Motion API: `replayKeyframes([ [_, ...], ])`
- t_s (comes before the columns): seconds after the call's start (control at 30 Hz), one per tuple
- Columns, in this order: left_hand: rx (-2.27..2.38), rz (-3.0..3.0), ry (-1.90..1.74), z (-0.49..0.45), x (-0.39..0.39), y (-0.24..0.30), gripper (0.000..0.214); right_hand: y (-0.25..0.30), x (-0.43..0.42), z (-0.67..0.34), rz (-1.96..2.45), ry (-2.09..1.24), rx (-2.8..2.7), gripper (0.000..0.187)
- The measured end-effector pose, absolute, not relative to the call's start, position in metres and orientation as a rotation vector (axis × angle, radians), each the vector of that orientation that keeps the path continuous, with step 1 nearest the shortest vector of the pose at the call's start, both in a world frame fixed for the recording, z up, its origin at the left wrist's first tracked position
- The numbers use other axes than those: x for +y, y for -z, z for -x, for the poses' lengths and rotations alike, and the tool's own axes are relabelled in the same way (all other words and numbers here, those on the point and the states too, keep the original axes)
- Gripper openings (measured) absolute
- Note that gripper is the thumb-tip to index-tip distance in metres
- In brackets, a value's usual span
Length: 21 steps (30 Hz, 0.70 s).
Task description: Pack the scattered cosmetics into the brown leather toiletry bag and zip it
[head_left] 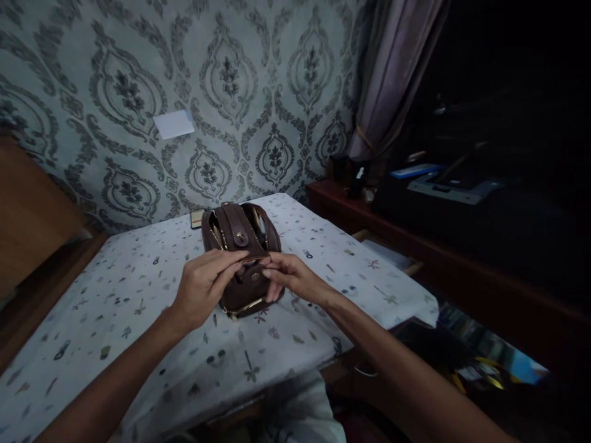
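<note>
A brown leather pouch [237, 237] with gold zips stands on the table [138, 295], near its middle. Its top compartments gape and things stick out of them. My left hand [205, 286] pinches the near edge of the pouch's front flap with fingers closed. My right hand [289, 277] meets it from the right, fingers curled on the same front edge and the pouch's right side. Both thumbs sit close together over the snap button.
A patterned white cloth covers the table. A small flat object [197, 218] lies behind the pouch. A dark wooden shelf [415, 240] with a printer [450, 184] runs along the right. A wooden board [28, 209] leans at left. Patterned wallpaper is behind.
</note>
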<state>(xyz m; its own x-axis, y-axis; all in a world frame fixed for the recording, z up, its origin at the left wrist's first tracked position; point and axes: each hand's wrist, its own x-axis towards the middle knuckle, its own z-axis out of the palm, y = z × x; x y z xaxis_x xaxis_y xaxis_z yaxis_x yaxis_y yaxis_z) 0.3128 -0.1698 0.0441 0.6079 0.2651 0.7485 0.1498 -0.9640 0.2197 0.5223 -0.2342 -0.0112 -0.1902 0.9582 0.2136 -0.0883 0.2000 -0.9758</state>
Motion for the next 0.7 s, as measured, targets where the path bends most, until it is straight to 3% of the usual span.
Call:
replayKeyframes([
  [0.3, 0.011, -2.912, -1.358, -0.312, -0.168, -0.032, 0.033, 0.010, -0.230, -0.519, 0.898, -1.239, -1.354, 0.040],
  [0.53, 0.230, -2.722, -1.454, -0.318, -0.175, -0.051, 0.024, 0.012, -0.226, -0.517, 0.888, -1.235, -1.286, 0.043],
  [0.7, 0.075, -2.871, -1.339, -0.313, -0.175, -0.034, 0.032, 0.013, -0.224, -0.517, 0.880, -1.258, -1.286, 0.033],
])
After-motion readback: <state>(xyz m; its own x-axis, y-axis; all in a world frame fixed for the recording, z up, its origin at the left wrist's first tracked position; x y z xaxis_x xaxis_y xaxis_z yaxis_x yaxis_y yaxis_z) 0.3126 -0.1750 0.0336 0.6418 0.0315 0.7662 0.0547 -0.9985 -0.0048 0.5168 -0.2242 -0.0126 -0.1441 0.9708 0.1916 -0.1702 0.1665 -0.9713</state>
